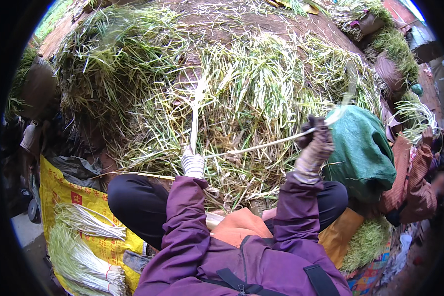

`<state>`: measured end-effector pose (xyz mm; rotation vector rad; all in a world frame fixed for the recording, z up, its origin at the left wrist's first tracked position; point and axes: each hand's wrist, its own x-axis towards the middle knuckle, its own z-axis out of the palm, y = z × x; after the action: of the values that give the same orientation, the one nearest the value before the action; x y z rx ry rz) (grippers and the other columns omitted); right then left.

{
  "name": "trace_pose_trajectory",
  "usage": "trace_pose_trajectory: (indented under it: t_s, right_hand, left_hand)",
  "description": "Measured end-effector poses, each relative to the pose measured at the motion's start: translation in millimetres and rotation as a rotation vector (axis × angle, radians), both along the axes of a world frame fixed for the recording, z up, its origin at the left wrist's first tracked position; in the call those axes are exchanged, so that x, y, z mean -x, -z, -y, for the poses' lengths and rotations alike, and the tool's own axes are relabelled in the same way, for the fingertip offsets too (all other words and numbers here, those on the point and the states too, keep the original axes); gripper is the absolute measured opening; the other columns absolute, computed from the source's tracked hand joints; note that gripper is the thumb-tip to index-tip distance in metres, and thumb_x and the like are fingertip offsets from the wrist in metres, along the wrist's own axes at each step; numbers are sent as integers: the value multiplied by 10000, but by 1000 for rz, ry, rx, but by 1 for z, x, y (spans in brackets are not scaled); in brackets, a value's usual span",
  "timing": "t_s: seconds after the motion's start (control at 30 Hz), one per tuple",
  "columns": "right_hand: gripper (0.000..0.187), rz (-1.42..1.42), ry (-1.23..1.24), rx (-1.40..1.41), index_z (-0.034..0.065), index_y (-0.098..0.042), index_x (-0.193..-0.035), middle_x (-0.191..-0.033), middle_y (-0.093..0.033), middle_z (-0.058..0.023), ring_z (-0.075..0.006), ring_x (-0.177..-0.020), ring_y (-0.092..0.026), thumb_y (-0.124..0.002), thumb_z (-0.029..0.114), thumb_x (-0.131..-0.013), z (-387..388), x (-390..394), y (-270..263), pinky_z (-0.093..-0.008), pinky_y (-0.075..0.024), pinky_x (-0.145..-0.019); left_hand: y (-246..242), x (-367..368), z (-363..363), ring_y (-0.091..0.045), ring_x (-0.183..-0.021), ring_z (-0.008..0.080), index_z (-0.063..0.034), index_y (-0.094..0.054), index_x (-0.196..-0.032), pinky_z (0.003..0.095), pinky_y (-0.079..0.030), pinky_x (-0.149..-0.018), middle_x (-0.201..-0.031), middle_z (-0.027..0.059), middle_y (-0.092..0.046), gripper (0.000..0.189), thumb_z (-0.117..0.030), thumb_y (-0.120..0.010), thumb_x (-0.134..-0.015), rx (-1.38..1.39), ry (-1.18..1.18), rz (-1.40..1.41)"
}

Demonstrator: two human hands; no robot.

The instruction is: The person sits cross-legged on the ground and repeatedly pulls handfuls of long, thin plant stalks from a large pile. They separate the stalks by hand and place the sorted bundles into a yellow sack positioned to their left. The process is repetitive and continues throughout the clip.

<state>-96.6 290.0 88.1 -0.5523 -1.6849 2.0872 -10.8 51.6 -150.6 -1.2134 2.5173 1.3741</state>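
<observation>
My left hand (192, 163), in a striped glove, grips a small upright bunch of pale chive-like stalks (195, 125). Its leafy tops spread out away from me. My right hand (314, 150) wears a soiled striped glove and is closed on a long pale stalk (268, 144), whose other end reaches back beside my left hand. A blurred pale tip sticks out above the right fist. Under both hands lies a wide heap of loose green and yellowed stalks and leaves (251, 92).
Tied bundles of pale stalks (92, 259) lie on a yellow printed sack (107, 214) at my left. A green cloth-covered bulk (360, 155) stands by my right knee. Another person's sleeve (418, 181) shows at far right. A taller green heap (114, 55) rises far left.
</observation>
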Motion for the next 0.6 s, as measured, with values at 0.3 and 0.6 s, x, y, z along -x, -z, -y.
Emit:
trace_pose_trajectory:
  t_s: [0.3, 0.6]
  right_hand:
    - [257, -148, -150, 58, 31, -631, -967, -712, -627, -40, -64, -562, -577, -587, 271, -885, -61, 20, -35, -141, -408, -387]
    - [234, 160, -466, 93, 19, -621, -843, -602, -611, -65, -77, -416, -520, -678, 245, -820, 42, 50, 52, -165, -384, -325]
  left_hand:
    - [-9, -8, 12, -615, -760, 345, -31, -601, -1060, 394, -482, -704, -803, 203, -631, 287, -124, -558, -792, 264, 252, 194]
    - [-93, 7, -33, -417, -452, 34, -43, -635, -1012, 182, -316, -409, -657, -35, -553, 216, -166, -662, -837, -1026, 175, -292]
